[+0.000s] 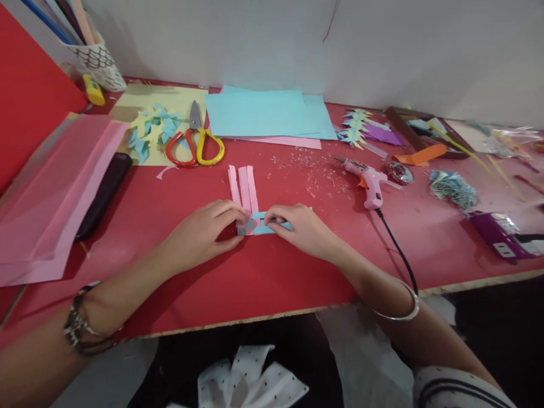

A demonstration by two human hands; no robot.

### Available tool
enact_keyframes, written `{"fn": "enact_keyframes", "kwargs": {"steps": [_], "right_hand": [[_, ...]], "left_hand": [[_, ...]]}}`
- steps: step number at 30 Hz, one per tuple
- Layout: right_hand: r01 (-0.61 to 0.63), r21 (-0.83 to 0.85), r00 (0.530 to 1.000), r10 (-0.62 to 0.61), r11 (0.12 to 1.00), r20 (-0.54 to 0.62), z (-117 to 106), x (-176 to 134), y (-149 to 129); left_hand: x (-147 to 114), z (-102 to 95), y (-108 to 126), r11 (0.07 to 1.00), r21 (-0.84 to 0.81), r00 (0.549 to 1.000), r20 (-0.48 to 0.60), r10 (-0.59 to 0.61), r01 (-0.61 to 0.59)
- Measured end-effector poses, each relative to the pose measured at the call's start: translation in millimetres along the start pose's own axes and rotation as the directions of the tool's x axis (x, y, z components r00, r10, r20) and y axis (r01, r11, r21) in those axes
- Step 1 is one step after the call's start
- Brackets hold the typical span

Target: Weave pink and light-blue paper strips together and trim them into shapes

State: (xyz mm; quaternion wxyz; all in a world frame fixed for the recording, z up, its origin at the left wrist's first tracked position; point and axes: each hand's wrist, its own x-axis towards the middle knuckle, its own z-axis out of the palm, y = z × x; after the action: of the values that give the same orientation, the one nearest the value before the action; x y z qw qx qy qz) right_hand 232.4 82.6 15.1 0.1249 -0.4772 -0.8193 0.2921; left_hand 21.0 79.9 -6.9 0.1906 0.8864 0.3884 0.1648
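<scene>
Three pink paper strips [243, 188] lie side by side on the red table [263, 272], pointing away from me. Light blue strips [272, 225] cross their near ends. My left hand [204, 232] pinches the pink strips where they meet the blue ones. From the right, my right hand [300, 226] pinches a blue strip with its fingertips. The crossing itself is partly hidden by my fingers.
Red-and-yellow scissors [195, 144] and blue-yellow paper cutouts [151, 129] lie on a yellow sheet behind. Light blue sheets [263, 113] are at the back. A pink glue gun [368, 180] with its black cord is right. Pink paper [46, 192] and a black case [104, 192] are left.
</scene>
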Motion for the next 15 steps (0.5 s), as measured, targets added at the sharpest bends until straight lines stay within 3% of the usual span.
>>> {"fn": "enact_keyframes", "kwargs": {"steps": [15], "right_hand": [[0.022, -0.005, 0.999, -0.022, 1.0, 0.031, -3.4, -0.2, -2.8]], "left_hand": [[1.1, -2.4, 4.2, 0.998, 0.056, 1.0, -0.003, 0.028, -0.027]]}}
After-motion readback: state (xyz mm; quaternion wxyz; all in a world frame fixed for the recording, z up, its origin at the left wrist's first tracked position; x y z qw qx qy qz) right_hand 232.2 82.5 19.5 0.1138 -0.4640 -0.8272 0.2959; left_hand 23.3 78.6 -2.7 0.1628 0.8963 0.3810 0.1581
